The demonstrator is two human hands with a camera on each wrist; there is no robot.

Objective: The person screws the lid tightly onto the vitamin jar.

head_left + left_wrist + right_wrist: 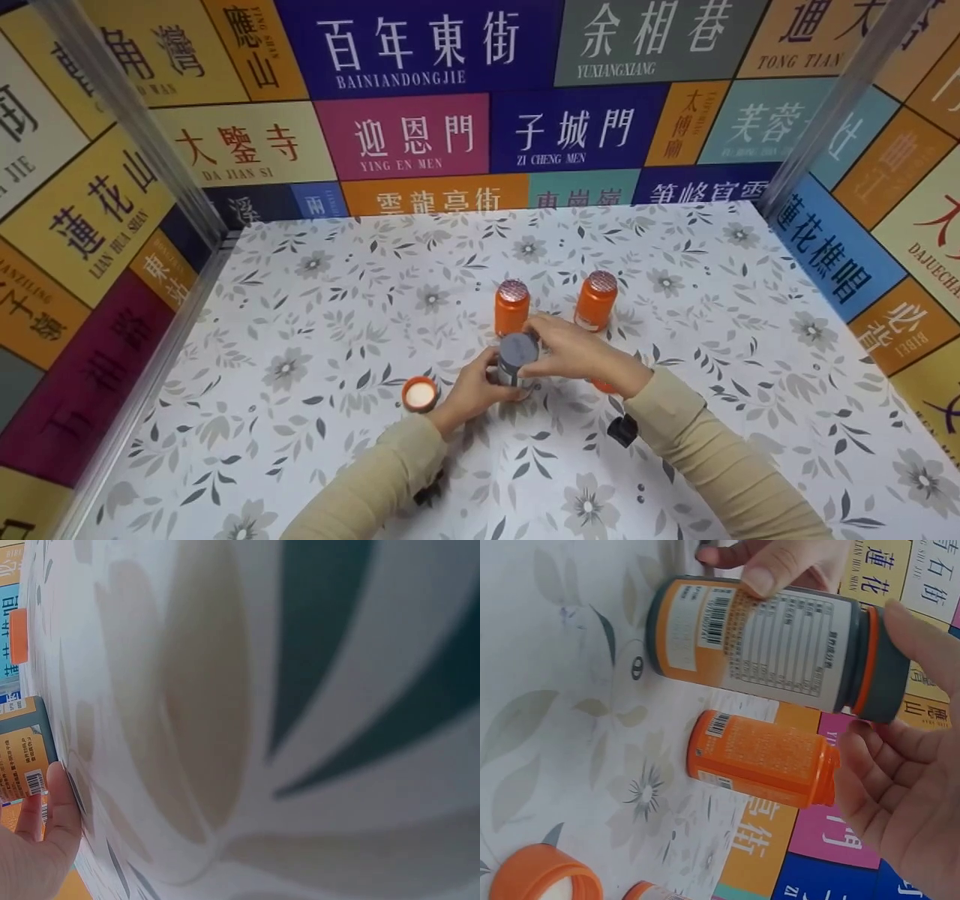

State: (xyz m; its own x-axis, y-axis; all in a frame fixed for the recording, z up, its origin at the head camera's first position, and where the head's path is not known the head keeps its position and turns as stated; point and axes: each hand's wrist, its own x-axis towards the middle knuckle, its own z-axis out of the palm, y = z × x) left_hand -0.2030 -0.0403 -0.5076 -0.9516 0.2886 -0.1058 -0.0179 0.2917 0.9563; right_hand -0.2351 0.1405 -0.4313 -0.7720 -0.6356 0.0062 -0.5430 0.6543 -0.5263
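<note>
A grey bottle (pixel 772 652) with an orange and white printed label stands between both hands, in front of two orange bottles. My left hand (pixel 476 386) grips its body, the thumb lying across the label in the right wrist view. My right hand (pixel 574 351) holds the bottle's grey lid (pixel 519 349) between thumb and fingers. An orange ring shows just under that lid in the right wrist view. Behind the grey bottle stands one orange bottle (pixel 511 313) with a silvery, patterned top. The other orange bottle (pixel 597 301) is behind the right hand.
An orange cap (pixel 419 394) with a white inside lies left of the left hand. Another orange cap (pixel 547 877) lies near the right wrist, mostly hidden in the head view. A flower-patterned cloth (pixel 360 315) covers the table, and sign-printed panels (pixel 405 139) stand around it.
</note>
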